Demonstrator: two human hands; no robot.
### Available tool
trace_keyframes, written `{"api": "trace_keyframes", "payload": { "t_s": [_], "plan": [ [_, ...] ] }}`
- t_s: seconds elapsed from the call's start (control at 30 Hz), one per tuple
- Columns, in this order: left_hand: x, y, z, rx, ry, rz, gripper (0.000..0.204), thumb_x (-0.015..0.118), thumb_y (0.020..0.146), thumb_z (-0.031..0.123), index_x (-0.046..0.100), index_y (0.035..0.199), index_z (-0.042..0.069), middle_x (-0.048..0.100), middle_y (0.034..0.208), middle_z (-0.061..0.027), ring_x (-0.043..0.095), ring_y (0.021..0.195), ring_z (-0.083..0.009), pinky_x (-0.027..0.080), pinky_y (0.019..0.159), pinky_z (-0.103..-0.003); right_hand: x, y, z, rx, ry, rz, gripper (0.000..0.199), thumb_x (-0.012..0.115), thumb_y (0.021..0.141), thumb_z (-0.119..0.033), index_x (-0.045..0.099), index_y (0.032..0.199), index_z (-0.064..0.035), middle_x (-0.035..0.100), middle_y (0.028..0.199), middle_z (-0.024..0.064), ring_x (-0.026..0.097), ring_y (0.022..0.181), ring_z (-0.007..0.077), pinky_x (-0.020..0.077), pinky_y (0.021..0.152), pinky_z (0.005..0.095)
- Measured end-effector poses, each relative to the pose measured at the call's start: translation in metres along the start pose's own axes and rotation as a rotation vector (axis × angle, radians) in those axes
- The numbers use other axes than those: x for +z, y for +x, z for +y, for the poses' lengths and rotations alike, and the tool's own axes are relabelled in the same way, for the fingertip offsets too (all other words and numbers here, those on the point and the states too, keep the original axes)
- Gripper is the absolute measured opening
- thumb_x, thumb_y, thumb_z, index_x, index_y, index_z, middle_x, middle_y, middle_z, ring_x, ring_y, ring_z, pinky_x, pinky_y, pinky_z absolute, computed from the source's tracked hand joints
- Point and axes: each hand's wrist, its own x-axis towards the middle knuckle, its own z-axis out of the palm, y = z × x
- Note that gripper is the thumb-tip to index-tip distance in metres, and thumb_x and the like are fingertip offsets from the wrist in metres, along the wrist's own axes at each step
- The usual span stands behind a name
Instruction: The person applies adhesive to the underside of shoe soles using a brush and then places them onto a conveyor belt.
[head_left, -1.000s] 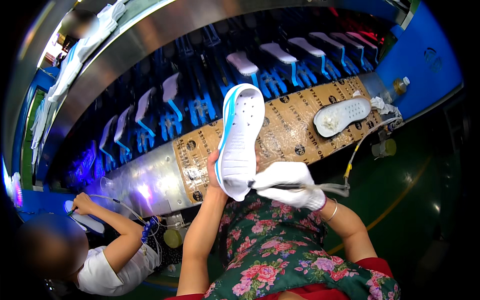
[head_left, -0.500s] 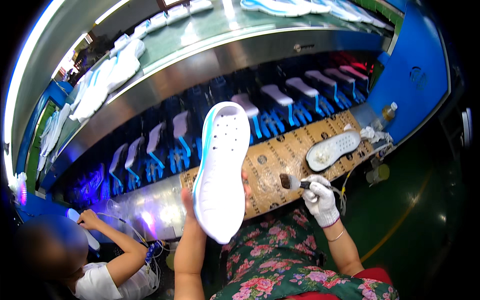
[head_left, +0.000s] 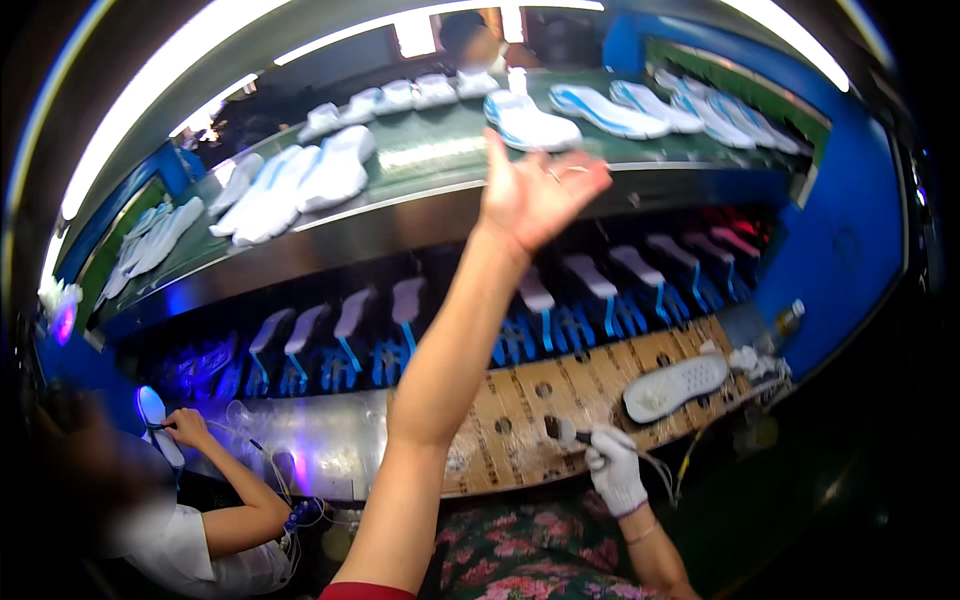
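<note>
My bare left hand [head_left: 535, 203] is raised over the front edge of the upper green conveyor belt [head_left: 430, 145], fingers spread and nothing held. Just beyond its fingertips lies a white shoe sole with blue markings [head_left: 528, 122] on the belt; whether they touch is hard to tell. My right hand, in a white glove [head_left: 615, 472], grips a brush [head_left: 567, 432] with dark bristles pointing left. It hovers over the front of a cardboard-covered bench [head_left: 525, 395]. A pale sole with a row of holes [head_left: 678, 388] lies on that cardboard, beyond the gloved hand.
More white soles [head_left: 300, 185] line the upper belt. Below it, purple-grey pads on blue supports [head_left: 600, 275] stand in a row. At right are a small bottle [head_left: 790, 318] and crumpled white cloth [head_left: 755, 362]. A co-worker's arm [head_left: 245, 505] works at the left with another sole [head_left: 155, 412].
My left hand has let go of the white sole it held upright and reached up to the conveyor, where a similar sole lies. The view has tilted upward. My right hand still holds the brush.
</note>
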Motion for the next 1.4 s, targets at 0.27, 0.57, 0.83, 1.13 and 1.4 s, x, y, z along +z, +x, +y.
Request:
{"api": "trace_keyframes", "payload": {
  "t_s": [0.27,0.57,0.83,1.13,1.4],
  "plan": [
    [0.024,-0.106,0.042,0.666,1.651,0.457,0.064,0.072,0.085,0.014,0.052,0.144,0.001,0.062,0.126,-0.0245,0.071,0.097,-0.0283,0.057,0.08,-0.038,-0.007,0.005,-0.006,0.054,0.102,0.072,0.017,0.063,0.09,0.006,0.065,0.107,0.0055,0.065,0.087,0.0109,0.058,0.061,0.0143,0.0464,0.052,0.023],
    [-0.034,-0.176,0.167,0.823,1.73,0.505,0.011,0.07,0.093,0.006,0.062,0.097,0.001,0.066,0.086,-0.0035,0.063,0.079,-0.0078,0.048,0.066,-0.021,0.022,0.022,-0.001,0.027,0.149,-0.092,0.016,0.063,0.092,0.002,0.064,0.108,0.0039,0.064,0.091,0.0108,0.058,0.061,0.0133,0.0461,0.051,0.0215],
    [-0.044,-0.31,0.104,1.428,1.211,0.733,0.025,0.059,0.09,-0.004,0.051,0.112,0.004,0.063,0.117,-0.0141,0.063,0.099,-0.0167,0.052,0.085,-0.026,0.035,0.006,-0.048,-0.074,0.298,-0.219,0.021,0.069,0.09,-0.004,0.062,0.11,-0.0016,0.063,0.087,0.0073,0.059,0.061,0.0108,0.0507,0.052,0.0206],
    [-0.147,-0.361,-0.063,-0.063,0.87,0.677,0.029,0.062,0.095,0.011,0.064,0.121,-0.002,0.07,0.108,-0.0104,0.069,0.094,-0.017,0.056,0.082,-0.03,0.119,-0.064,-0.022,0.037,-0.099,-0.351,0.019,0.063,0.092,0.003,0.068,0.11,0.0038,0.071,0.094,0.016,0.065,0.074,0.0149,0.0494,0.06,0.0228],
    [-0.157,-0.426,-0.171,-0.389,-0.154,0.277,0.122,0.019,0.079,0.096,0.03,0.156,0.001,0.048,0.147,-0.0289,0.054,0.127,-0.0501,0.04,0.112,-0.057,0.11,-0.053,0.021,0.092,-0.304,-0.517,0.024,0.07,0.091,-0.003,0.071,0.115,0.0023,0.073,0.095,0.0073,0.067,0.082,0.0107,0.0534,0.069,0.0236]
  ]
}}
